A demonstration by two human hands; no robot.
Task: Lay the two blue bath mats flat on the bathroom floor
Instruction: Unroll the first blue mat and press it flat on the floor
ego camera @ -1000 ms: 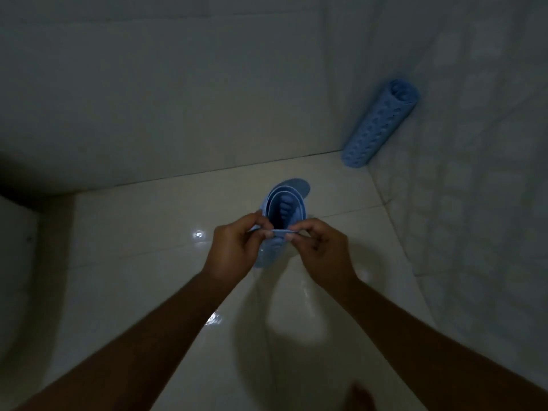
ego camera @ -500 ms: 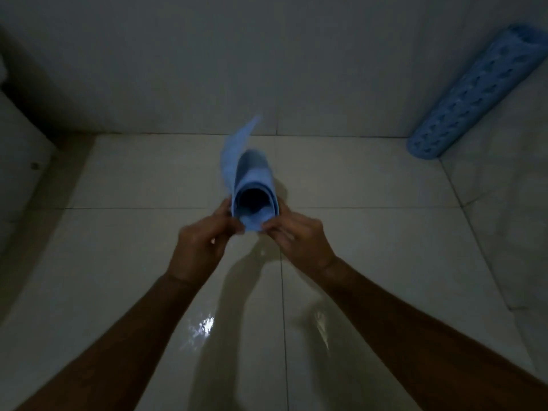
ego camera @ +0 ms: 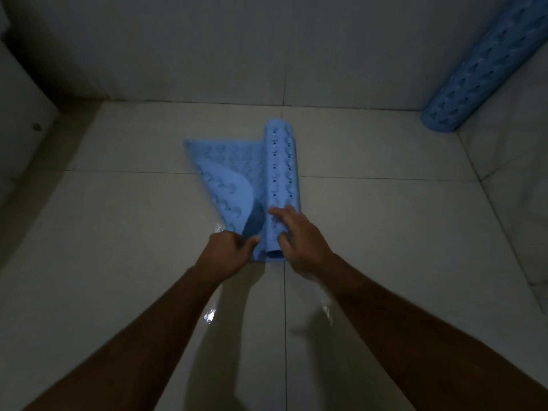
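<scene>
One blue bath mat (ego camera: 234,170) half open: left hand (ego camera: 226,250) pinching its corner, I should push the roll (ego camera: 281,161) evenly rightward with my spread right hand (ego camera: 299,235).

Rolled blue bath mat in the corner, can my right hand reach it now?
Probably not: right hand rests on the half-unrolled blue mat; the rolled blue mat leans far off, unobstructed.
</scene>
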